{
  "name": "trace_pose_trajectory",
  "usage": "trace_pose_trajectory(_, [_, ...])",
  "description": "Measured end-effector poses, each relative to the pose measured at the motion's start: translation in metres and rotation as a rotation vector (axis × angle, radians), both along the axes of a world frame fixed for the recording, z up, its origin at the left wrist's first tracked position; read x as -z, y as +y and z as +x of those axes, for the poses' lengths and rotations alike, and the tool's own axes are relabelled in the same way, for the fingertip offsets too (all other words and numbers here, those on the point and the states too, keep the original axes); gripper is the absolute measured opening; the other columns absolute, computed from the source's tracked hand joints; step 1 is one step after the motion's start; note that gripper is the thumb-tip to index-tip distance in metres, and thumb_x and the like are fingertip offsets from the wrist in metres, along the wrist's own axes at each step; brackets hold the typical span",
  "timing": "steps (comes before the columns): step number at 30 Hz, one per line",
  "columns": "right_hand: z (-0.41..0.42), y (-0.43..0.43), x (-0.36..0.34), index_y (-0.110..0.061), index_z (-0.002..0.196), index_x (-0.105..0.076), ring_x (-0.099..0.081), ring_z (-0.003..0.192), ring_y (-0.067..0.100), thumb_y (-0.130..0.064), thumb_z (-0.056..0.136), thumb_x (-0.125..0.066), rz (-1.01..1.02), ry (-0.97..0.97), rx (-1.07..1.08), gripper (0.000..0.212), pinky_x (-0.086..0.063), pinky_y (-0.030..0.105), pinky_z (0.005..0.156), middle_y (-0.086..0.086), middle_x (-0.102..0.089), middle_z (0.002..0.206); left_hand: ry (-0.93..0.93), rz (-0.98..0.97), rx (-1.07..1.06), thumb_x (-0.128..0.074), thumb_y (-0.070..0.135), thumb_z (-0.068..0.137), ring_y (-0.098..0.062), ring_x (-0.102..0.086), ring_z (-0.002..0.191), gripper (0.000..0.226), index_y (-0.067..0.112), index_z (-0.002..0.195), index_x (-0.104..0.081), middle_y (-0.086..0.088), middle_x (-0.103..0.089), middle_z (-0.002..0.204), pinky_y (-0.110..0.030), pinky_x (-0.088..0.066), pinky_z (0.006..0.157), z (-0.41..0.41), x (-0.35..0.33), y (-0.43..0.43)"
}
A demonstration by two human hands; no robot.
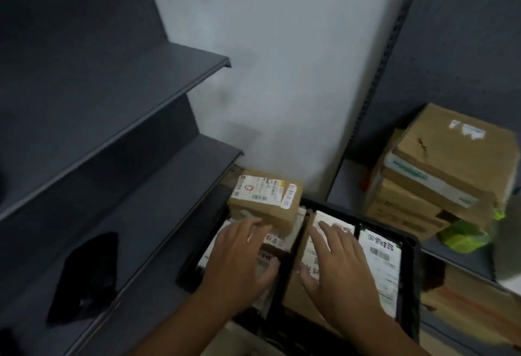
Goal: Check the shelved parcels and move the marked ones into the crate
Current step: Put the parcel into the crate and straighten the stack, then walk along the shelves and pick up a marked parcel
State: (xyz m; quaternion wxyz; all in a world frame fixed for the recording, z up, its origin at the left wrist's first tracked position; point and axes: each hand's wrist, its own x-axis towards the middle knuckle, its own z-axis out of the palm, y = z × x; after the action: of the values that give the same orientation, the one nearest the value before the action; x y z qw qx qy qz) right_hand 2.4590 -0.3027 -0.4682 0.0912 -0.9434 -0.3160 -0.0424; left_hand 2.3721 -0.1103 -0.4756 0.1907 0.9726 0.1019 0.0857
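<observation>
Atop parcels, left hand and right hand seemingly rest flat.

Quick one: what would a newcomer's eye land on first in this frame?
The left hand and right hand lie spread over labelled parcels in a black crate at bottom centre. A brown box with white labels sits at the crate's far left corner. A stack of cardboard boxes stands on the right shelf, and dark shelves climb the left.

One left hand, one right hand, one black crate, one labelled brown box, one shelved carton stack.
</observation>
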Motion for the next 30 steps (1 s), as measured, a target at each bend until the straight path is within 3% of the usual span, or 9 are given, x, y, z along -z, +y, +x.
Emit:
trace_pose_trajectory(6, [-0.022,0.03,0.0,-0.011,0.132,-0.065,-0.063,0.118,0.033,-0.048,0.071,-0.082,0.024,0.0,-0.396,0.073,-0.054,0.051,0.1,0.012,-0.066,0.129,0.014,0.068,-0.411,-0.055,0.056,0.088,-0.019,-0.055,0.126,0.055,0.027,0.134,-0.061,0.005,-0.055,0.135,-0.043,-0.047,0.104,-0.097,-0.01,-0.025])
trace_pose_trajectory(11, [-0.09,0.053,0.003,-0.013,0.13,-0.066,-0.065,0.112,0.032,-0.049,0.08,-0.063,0.098,0.005,-0.706,0.062,-0.056,0.049,0.094,0.008,-0.067,0.126,0.093,0.13,-0.707,-0.053,0.059,0.088,-0.018,-0.057,0.12,0.055,0.03,0.134,-0.059,0.008,-0.055,0.131,-0.038,-0.049,0.098,-0.202,-0.017,-0.062])
trace_pose_trajectory(15, [-0.16,0.073,-0.002,-0.013,0.133,-0.065,-0.064,0.115,0.03,-0.052,0.084,-0.045,0.141,-0.026,-0.962,0.066,-0.046,0.046,0.102,0.006,-0.066,0.129,0.082,0.155,-0.96,-0.053,0.058,0.089,-0.018,-0.057,0.118,0.054,0.029,0.134,-0.058,0.007,-0.054,0.13,-0.037,-0.047,0.098,-0.287,-0.027,-0.093])
trace_pose_trajectory(19, [-0.238,0.079,-0.011,-0.015,0.132,-0.066,-0.065,0.115,0.025,-0.051,0.086,-0.064,0.171,-0.03,-1.173,0.058,-0.051,0.046,0.104,0.003,-0.067,0.128,0.088,0.171,-1.168,-0.053,0.058,0.089,-0.017,-0.057,0.118,0.053,0.029,0.134,-0.057,0.009,-0.054,0.131,-0.038,-0.048,0.101,-0.367,-0.031,-0.135])
trace_pose_trajectory(22, [-0.295,0.072,-0.014,-0.015,0.131,-0.067,-0.065,0.116,0.025,-0.049,0.085,-0.064,0.194,-0.021,-1.334,0.057,-0.054,0.047,0.102,0.001,-0.067,0.128,0.083,0.169,-1.309,-0.055,0.058,0.087,-0.017,-0.058,0.115,0.053,0.028,0.131,-0.059,0.009,-0.056,0.129,-0.037,-0.05,0.1,-0.418,-0.031,-0.171])
trace_pose_trajectory(27, [-0.395,0.051,-0.008,-0.015,0.126,-0.07,-0.067,0.114,0.025,-0.047,0.082,-0.06,0.222,-0.032,-1.51,0.056,-0.032,0.042,0.106,-0.002,-0.069,0.128,0.041,0.141,-1.502,-0.057,0.056,0.086,-0.017,-0.059,0.114,0.051,0.028,0.129,-0.06,0.009,-0.057,0.127,-0.037,-0.05,0.099,-0.501,-0.023,-0.232])
trace_pose_trajectory(30, [-0.45,0.03,-0.006,-0.015,0.128,-0.069,-0.067,0.114,0.025,-0.048,0.082,-0.056,0.182,0.002,-1.614,0.058,-0.032,0.042,0.106,-0.002,-0.068,0.129,0.015,0.14,-1.586,-0.057,0.057,0.087,-0.014,-0.058,0.115,0.052,0.028,0.13,-0.061,0.01,-0.056,0.129,-0.036,-0.05,0.099,-0.544,-0.022,-0.263])
